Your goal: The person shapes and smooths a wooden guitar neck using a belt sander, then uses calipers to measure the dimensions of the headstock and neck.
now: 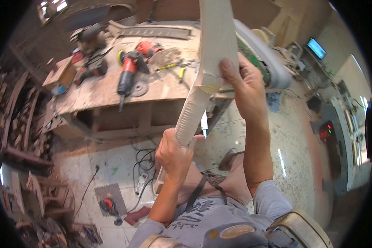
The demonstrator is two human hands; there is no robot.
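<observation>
A long, pale wooden piece [218,35] slants up in front of me, wide at its upper end and narrower, with a ribbed carved face, lower down. My left hand [174,155] is wrapped round the narrow lower part, thumb pointing right. Higher up, my right hand [249,84] grips the wide part by its right edge, with the thumb on the near face. Its other fingers are partly hidden behind the wood. The piece is held up in the air, between me and the workbench. Behind its upper right side stands a belt sander [262,53] with a grey belt.
On the dusty workbench [76,98] lie a red and black angle grinder [129,74], a cordless drill [91,72], a loose disc [139,88] and yellow-handled tools [169,66]. Black cables [144,159], a power strip [142,182] and another red tool [108,204] lie on the tiled floor. Wood pieces fill the left side.
</observation>
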